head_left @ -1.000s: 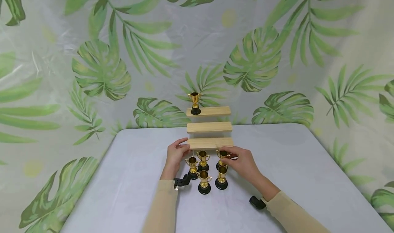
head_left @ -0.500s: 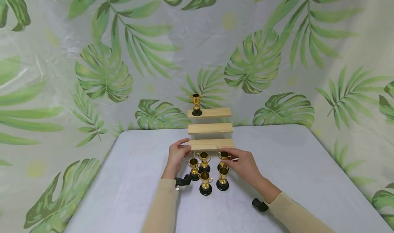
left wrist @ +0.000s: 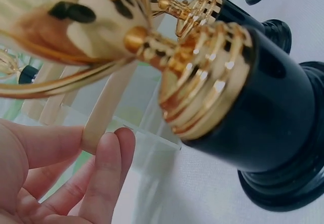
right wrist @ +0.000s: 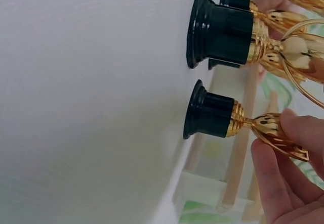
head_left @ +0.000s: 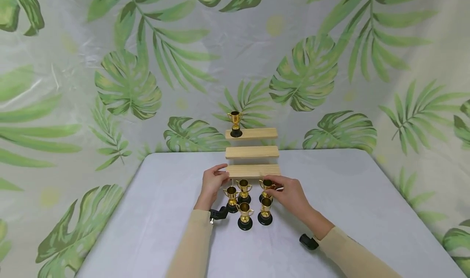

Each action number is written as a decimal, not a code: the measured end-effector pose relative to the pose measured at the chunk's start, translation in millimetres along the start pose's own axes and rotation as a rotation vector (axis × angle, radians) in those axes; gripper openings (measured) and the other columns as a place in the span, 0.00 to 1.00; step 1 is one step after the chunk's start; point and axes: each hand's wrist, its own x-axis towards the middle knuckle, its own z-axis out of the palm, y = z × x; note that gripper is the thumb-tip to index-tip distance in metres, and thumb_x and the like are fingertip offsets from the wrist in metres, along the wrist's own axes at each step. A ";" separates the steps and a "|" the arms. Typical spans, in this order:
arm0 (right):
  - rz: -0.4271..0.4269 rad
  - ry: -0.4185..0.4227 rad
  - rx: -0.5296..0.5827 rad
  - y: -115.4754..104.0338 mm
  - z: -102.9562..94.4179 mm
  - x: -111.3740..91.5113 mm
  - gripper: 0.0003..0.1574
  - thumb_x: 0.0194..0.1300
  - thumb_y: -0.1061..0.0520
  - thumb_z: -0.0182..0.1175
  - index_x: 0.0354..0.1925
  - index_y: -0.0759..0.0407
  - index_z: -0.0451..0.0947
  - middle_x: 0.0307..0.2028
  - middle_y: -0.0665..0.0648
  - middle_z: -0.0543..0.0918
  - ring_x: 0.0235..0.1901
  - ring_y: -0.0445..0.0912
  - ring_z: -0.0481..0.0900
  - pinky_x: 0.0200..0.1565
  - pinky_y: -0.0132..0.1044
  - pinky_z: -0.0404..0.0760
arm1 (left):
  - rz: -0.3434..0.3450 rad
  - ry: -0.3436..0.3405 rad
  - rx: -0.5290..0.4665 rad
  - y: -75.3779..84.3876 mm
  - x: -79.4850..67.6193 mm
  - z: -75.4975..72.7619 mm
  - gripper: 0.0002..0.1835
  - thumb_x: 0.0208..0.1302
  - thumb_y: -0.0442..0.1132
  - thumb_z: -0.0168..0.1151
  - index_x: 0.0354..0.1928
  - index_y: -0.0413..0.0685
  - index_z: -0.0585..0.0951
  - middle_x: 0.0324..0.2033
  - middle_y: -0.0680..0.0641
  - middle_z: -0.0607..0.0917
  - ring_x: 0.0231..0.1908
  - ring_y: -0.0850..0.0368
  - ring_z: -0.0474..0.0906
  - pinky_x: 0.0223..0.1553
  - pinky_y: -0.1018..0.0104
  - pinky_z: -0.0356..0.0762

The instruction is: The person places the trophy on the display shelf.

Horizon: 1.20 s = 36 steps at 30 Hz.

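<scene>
My left hand (head_left: 212, 184) pinches the left end of the lowest wooden shelf (head_left: 253, 171) of a three-tier stand. In the left wrist view, thumb and fingers meet at that board's corner (left wrist: 92, 137), while a large gold trophy cup (left wrist: 202, 82) fills the foreground. With thumb and fingertips, my right hand (head_left: 291, 194) holds a small gold trophy cup (right wrist: 217, 114) by its bowl, just in front of the stand's right side. That cup is upright, its black base at the white tabletop. Several matching cups (head_left: 244, 216) stand close by, between my hands.
One more gold cup (head_left: 235, 123) stands at the left of the top shelf (head_left: 258, 134). The middle shelf (head_left: 252, 152) lies below it. A white cloth covers the table (head_left: 172, 176), and a leaf-patterned sheet (head_left: 205, 65) hangs behind.
</scene>
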 end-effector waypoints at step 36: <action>-0.041 -0.060 -0.023 -22.8 -21.5 27.3 0.28 0.58 0.61 0.75 0.58 0.56 0.83 0.44 0.51 0.86 0.38 0.45 0.86 0.38 0.38 0.86 | -0.021 -0.041 0.078 5.1 4.2 -0.5 0.22 0.63 0.25 0.65 0.61 0.38 0.81 0.38 0.38 0.85 0.35 0.46 0.86 0.46 0.50 0.85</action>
